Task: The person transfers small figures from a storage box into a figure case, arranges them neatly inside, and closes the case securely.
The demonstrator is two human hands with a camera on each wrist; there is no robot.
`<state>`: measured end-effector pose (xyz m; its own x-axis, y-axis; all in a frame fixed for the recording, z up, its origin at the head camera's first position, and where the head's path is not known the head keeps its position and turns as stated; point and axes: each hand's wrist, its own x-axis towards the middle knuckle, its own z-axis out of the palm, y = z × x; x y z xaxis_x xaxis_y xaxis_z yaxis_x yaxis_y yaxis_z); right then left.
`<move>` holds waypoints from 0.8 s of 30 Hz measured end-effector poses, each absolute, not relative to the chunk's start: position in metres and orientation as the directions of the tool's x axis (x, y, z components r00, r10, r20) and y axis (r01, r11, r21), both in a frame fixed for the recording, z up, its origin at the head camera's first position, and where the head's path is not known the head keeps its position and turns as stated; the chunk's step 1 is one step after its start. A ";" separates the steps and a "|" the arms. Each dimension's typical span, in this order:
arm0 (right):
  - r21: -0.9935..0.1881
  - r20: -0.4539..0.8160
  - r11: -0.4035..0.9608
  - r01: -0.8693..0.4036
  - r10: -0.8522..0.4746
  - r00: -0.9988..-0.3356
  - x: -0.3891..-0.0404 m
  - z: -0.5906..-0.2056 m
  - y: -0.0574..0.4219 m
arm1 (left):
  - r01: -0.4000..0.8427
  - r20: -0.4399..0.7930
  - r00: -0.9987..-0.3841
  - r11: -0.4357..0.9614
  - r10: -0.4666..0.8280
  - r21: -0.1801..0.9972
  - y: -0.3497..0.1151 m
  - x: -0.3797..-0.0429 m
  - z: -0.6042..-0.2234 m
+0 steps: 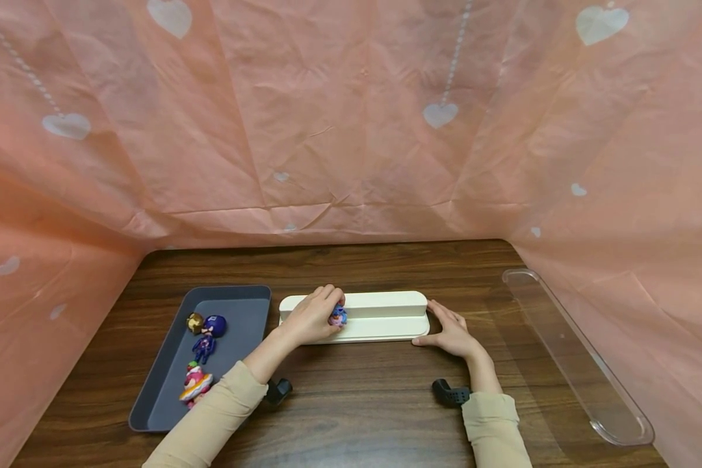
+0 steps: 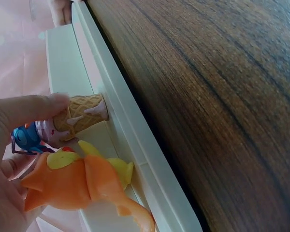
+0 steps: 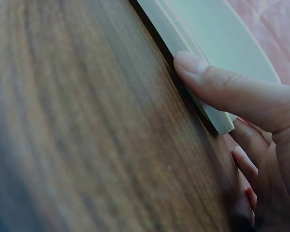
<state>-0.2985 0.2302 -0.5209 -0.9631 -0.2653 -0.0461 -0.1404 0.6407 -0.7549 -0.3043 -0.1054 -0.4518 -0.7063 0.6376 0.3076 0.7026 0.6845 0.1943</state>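
The left hand (image 1: 314,316) pinches an ice-cream-cone figurine (image 2: 88,110) over the white stepped stand (image 1: 386,327), whose end the right hand (image 1: 449,335) grips, thumb spread; beside the left palm an orange figurine (image 2: 77,180) seems already placed, while several toy figures (image 1: 204,348) remain in the gray tray (image 1: 242,341) left of that hand.

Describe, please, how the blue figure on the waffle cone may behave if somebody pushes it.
The waffle-cone figure is probably stiff, since its cone shows no dent where the left hand grips it. It may tip, as its blue top sits above the cone. Laid down, it could roll, given the cone's rounded side.
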 end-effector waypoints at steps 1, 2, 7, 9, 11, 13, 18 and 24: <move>-0.754 -0.044 0.641 -0.143 -0.266 -0.963 -0.298 -0.521 0.230 | 0.703 0.306 -0.706 0.684 0.638 0.195 -0.105 -0.304 -0.452; -0.755 -0.043 0.640 -0.143 -0.266 -0.963 -0.298 -0.520 0.230 | 0.703 0.304 -0.707 0.684 0.639 0.197 -0.106 -0.304 -0.451; -0.756 -0.047 0.639 -0.141 -0.267 -0.963 -0.298 -0.520 0.230 | 0.689 0.269 -0.724 0.688 0.635 0.228 -0.106 -0.303 -0.450; -0.756 -0.050 0.639 -0.138 -0.267 -0.963 -0.298 -0.520 0.230 | 0.678 0.255 -0.735 0.689 0.629 0.254 -0.106 -0.302 -0.448; -0.757 -0.052 0.640 -0.135 -0.264 -0.963 -0.298 -0.520 0.230 | 0.666 0.239 -0.746 0.688 0.622 0.289 -0.106 -0.300 -0.445; -0.757 -0.053 0.640 -0.132 -0.262 -0.964 -0.299 -0.520 0.230 | 0.655 0.228 -0.755 0.684 0.615 0.322 -0.106 -0.299 -0.441; -0.754 -0.056 0.644 -0.130 -0.261 -0.964 -0.299 -0.521 0.230 | 0.627 0.217 -0.774 0.676 0.594 0.386 -0.107 -0.298 -0.429; -0.754 -0.067 0.647 -0.117 -0.253 -0.965 -0.299 -0.521 0.230 | 0.610 0.272 -0.785 0.622 0.556 0.491 -0.107 -0.296 -0.415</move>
